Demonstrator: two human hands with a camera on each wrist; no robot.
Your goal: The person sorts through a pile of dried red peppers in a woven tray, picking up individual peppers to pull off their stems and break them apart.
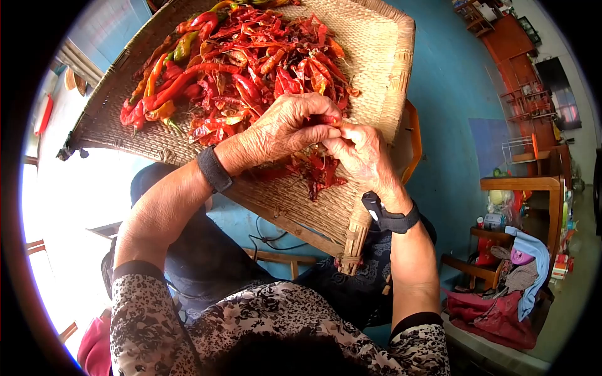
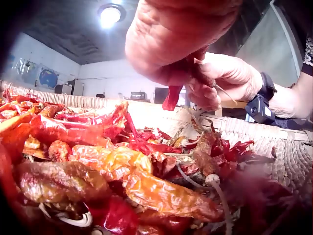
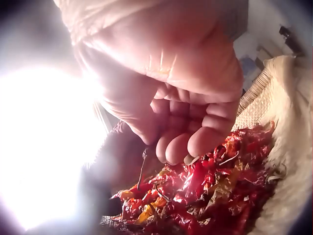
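Note:
Over the woven basket tray [image 1: 376, 47], both hands meet at one dried red chili pepper [image 2: 172, 98]. My left hand [image 1: 276, 128] grips it between thumb and curled fingers, and its red end hangs below them in the left wrist view. My right hand [image 1: 365, 156] pinches the same chili at its stem end, fingertips right against the left thumb. A thin stem [image 2: 226, 94] sticks out there. Most of the chili is hidden by the fingers. Under the hands lies a heap of wrinkled dried chilies [image 1: 269, 56], red and some orange.
Larger, glossier red and green chilies [image 1: 169, 88] lie on the tray's left side. Small torn red pieces [image 1: 323, 172] lie near its front corner, above the person's lap. An orange stool edge [image 1: 411, 144] shows beyond the right rim. A chair with clothes [image 1: 501, 294] stands at right.

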